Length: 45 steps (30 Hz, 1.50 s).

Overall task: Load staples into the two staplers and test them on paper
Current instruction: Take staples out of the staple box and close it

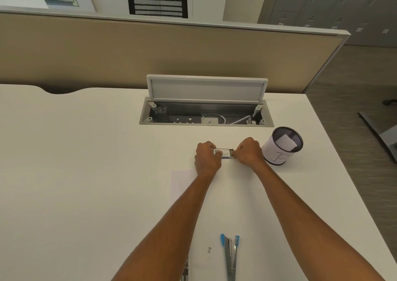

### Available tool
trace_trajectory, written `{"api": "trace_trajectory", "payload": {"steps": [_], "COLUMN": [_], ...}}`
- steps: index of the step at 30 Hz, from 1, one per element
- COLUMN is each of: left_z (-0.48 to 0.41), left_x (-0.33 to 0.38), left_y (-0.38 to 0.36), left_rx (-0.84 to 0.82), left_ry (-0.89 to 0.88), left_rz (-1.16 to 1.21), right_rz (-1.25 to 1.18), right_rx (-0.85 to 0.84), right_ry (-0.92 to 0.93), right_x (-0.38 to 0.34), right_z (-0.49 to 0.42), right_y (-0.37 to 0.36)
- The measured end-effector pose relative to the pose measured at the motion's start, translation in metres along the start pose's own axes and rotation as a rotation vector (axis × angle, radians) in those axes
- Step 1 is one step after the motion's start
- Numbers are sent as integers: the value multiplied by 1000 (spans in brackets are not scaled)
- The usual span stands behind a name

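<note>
A small staple box lies on the white desk, held at both ends. My left hand grips its left end and my right hand pinches its right end. Near the front edge lies a blue-tipped metal stapler, swung open in a V. A second stapler is mostly hidden behind my left forearm. A short strip of staples rests between the two. A white sheet of paper lies flat under my left forearm.
A black mesh pen cup wrapped in white paper stands right of my hands. Behind them is an open cable hatch with its lid raised. A beige partition closes the desk's far side; the desk's right edge runs diagonally.
</note>
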<state>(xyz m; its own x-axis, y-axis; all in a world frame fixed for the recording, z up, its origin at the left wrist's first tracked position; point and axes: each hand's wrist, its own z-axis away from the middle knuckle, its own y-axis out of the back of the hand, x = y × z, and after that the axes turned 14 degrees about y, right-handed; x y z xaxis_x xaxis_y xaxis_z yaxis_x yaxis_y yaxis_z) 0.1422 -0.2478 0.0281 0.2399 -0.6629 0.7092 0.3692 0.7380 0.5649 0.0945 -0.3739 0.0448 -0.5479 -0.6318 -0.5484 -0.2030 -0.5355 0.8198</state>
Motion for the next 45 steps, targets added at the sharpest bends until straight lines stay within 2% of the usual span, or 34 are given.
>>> {"api": "trace_trajectory", "payload": {"steps": [4,7,13,18,24,28,29,32,35,39,45], "left_z": [1,1,3,1,6,42,57,115,158,183,199], "left_x": [-1,-2,-2,-6,-18,-21,-25,-44,-65,-84,-96], "left_y": [-1,-1,-1,3,18,47,54,75,95,125,142], "left_rx": [10,15,36,44,50,58,-12,-367,-533,-554,-439], "left_ry": [-12,-20,-80,-110,-152,-258,-275,-250,-189,-152,-221], "left_rz": [2,1,-87,-123,-119,29,96,196,297,438,399], "right_rz": [80,28,-452,-972,-1087,-950,-887,-662,-462,-352,-239], "right_rx": [37,98,338,348,295,286,277,263,286,287,264], "right_ry": [-19,-45,12,-53,-14,66,106,243,426,529,670], "right_x": [-7,-2,8,1,-1,-9,-12,-26,-41,-57,-73], "right_z": [1,3,25,73,140,175,183,211,237,260,283], "right_y": [-7,-14,-4,26,57,60,56,38,21,7,-6]}}
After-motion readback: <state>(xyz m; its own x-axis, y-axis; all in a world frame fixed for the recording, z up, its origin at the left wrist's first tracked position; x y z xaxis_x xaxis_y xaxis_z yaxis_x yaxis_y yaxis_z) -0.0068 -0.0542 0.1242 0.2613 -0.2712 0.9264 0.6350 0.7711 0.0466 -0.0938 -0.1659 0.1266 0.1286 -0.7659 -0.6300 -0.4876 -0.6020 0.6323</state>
